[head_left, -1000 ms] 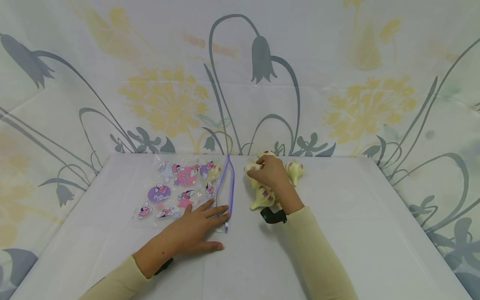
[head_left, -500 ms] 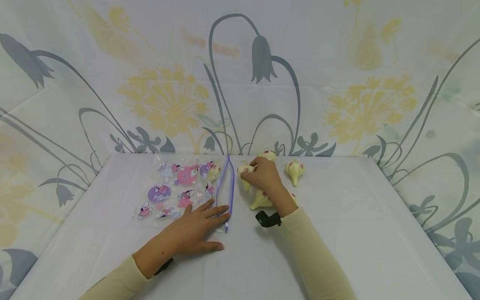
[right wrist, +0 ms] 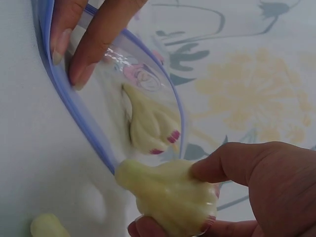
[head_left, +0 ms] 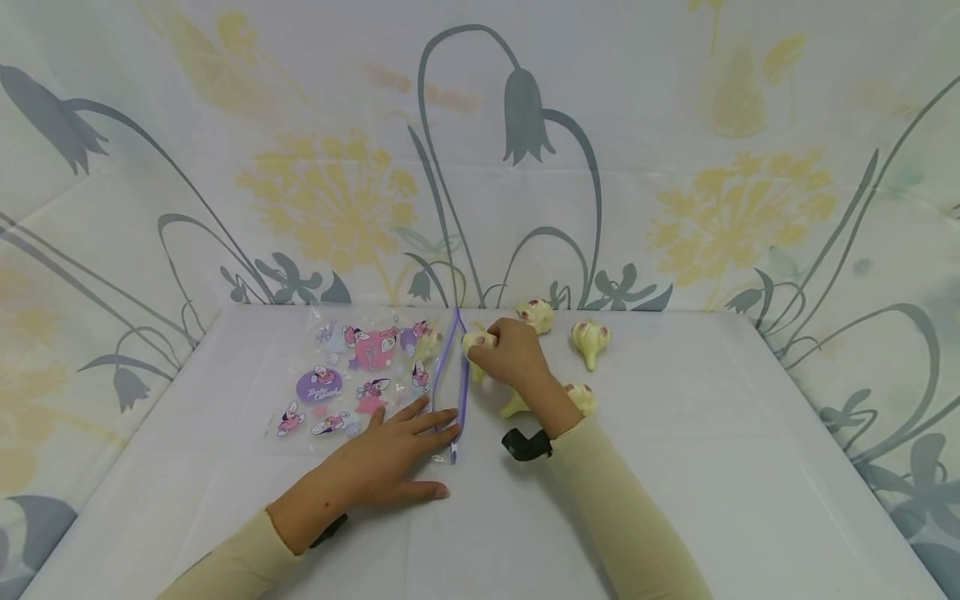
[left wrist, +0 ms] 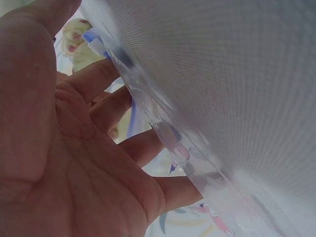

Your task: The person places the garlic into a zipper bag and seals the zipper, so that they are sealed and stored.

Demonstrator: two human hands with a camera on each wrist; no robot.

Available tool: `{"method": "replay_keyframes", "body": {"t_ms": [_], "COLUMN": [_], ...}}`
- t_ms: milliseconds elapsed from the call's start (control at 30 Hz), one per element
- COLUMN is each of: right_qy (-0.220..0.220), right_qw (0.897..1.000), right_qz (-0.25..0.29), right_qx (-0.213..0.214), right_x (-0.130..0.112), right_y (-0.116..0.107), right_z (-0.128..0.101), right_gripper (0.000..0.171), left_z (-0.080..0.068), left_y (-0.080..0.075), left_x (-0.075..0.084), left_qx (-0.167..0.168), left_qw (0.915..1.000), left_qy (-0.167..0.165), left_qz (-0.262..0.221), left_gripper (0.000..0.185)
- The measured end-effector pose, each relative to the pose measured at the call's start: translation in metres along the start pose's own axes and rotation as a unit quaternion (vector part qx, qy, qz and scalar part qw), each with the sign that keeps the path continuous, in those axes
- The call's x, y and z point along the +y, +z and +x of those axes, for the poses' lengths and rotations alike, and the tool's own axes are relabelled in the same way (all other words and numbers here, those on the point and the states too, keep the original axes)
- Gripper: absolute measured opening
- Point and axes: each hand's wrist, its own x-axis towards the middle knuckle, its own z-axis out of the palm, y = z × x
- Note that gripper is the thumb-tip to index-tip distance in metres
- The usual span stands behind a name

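My right hand (head_left: 513, 357) pinches a pale garlic bulb (right wrist: 170, 195) between thumb and fingers, right at the mouth of a clear zip bag (head_left: 390, 396). The bag has a purple zip edge (right wrist: 81, 111) and pink and purple cartoon prints; its mouth gapes toward the right hand. Inside it, near the opening, lies another garlic bulb (right wrist: 150, 121). My left hand (head_left: 382, 458) rests spread and palm down on the bag's near corner. Its fingertips (right wrist: 81, 76) sit at the purple edge in the right wrist view.
More garlic bulbs are on the white table (head_left: 712, 467): a back bulb (head_left: 536, 316), a right bulb (head_left: 591, 340) and a near bulb (head_left: 580, 399), with another partly hidden under the right wrist. A flower-patterned cloth (head_left: 637, 208) stands behind the table.
My right hand has moved left with the garlic bulb, from among the other bulbs to the bag's mouth. The left hand has stayed in place on the bag.
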Motion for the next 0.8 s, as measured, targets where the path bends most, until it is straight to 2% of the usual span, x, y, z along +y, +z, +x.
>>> {"method": "replay_keyframes", "body": {"t_ms": [233, 533, 800], "right_qy": [0.003, -0.02, 0.002], "right_qw": [1.0, 0.999, 0.998], "right_qz": [-0.007, -0.041, -0.056], "right_qx": [-0.003, -0.002, -0.02], "right_x": [-0.003, -0.012, -0.015], "right_y": [0.008, 0.009, 0.017], "right_z": [-0.001, -0.002, -0.001], "right_gripper": [0.048, 0.048, 0.049], "left_z": [0.0, 0.0, 0.0], "left_y": [0.001, 0.001, 0.0], "left_x": [0.0, -0.001, 0.0], "left_qx": [-0.002, -0.005, -0.001], "left_qw": [1.0, 1.0, 1.0], "left_qy": [-0.002, -0.004, 0.001], "left_qz": [0.001, 0.0, 0.006], "left_gripper": [0.082, 0.082, 0.081]}}
